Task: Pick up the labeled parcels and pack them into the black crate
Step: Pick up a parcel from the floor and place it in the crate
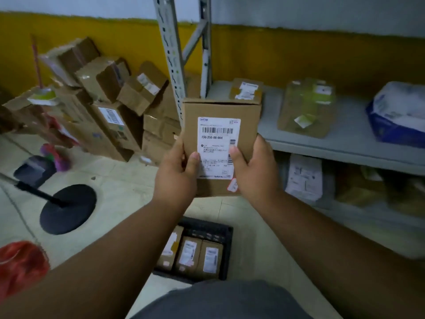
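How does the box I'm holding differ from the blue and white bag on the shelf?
The held box is brown cardboard; the bag is blue and white. Both hands, left and right, grip the box upright in the air; the bag lies on the shelf. The box's label faces the camera; none is discernible on the bag.

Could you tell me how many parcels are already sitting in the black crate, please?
3. They stand side by side in the black crate: the left parcel, the middle parcel and the right parcel. The person's torso hides the crate's near edge, so more may be unseen.

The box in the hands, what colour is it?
Brown cardboard box with a white label, seen from the head view.
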